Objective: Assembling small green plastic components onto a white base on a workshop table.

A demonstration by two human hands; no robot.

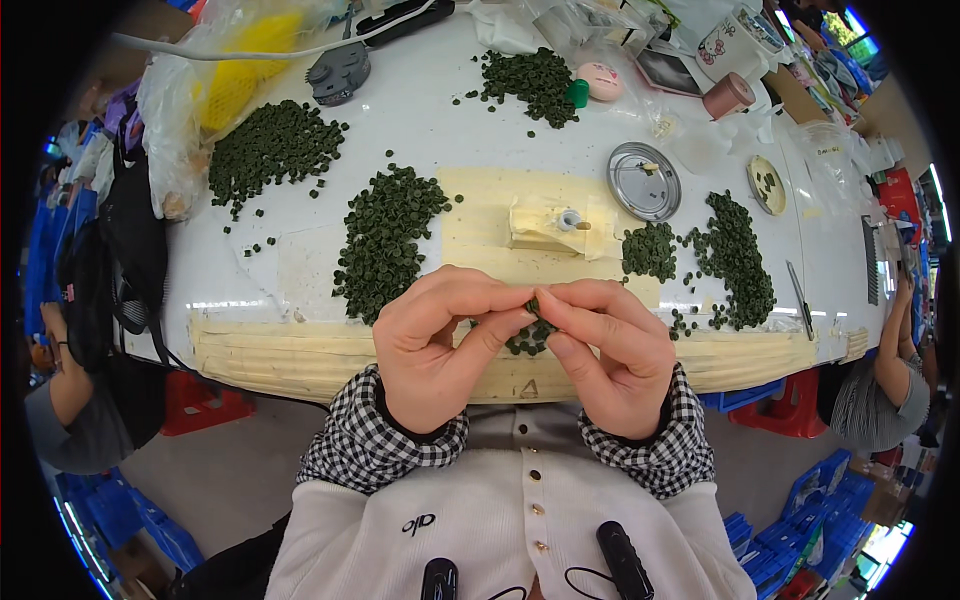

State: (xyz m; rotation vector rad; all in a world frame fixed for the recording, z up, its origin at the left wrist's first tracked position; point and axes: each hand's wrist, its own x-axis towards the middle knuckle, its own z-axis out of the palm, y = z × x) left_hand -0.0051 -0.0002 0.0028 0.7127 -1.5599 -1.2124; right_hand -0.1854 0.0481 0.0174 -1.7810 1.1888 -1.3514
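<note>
My left hand (428,340) and my right hand (622,350) meet above the near edge of the table, thumbs and forefingers pinched together. Between the fingertips sits a small dark green piece (533,304), mostly covered by them. Under my hands lies a little heap of similar green round pieces (528,342). A large pile of these pieces (385,240) spreads beyond my left hand, and a smaller pile (650,250) lies beyond my right. Straight ahead stands a block wrapped in yellow tape (535,235), with a small metal post (569,217) on top.
Further piles lie at the far left (270,150), far middle (530,85) and right (745,265). A round metal tin (617,182), a slim metal tool (800,300), a pink spool (728,96) and a white mug (728,50) stand rightward. Other people sit at both sides.
</note>
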